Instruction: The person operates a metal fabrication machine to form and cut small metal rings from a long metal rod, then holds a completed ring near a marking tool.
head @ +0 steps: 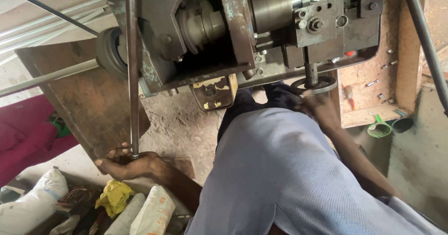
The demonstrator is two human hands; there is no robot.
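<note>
**Hands at a lathe: rod end and handwheel**

The left hand [128, 164], at about 8 o'clock in the view, is closing around the lower end of a long steel rod [132, 71]; the fingers are curling about the rod where it meets the palm. From the hand, the rod is running straight up toward 12 o'clock, crossing the rusty plate [88, 104] and passing in front of the machine head [196, 29]. The right hand [316, 105], just right of centre at about 2 o'clock, is resting against the handwheel [313, 84]; the hand is blurring, so whether it is gripping the wheel cannot be told. The wheel is sitting on a short shaft below the carriage [322, 20].

Between the two hands, the person's blue shirt [280, 179] is filling the lower centre. At 3 o'clock, a wooden tray [368, 116] is holding scattered screws, with a green cup [379, 128] just below it. At 7 o'clock, white sacks [42, 197] and a yellow rag [114, 196] are lying near the left hand. At 9 o'clock, red cloth [23, 137] is lying well apart from the rod.
</note>
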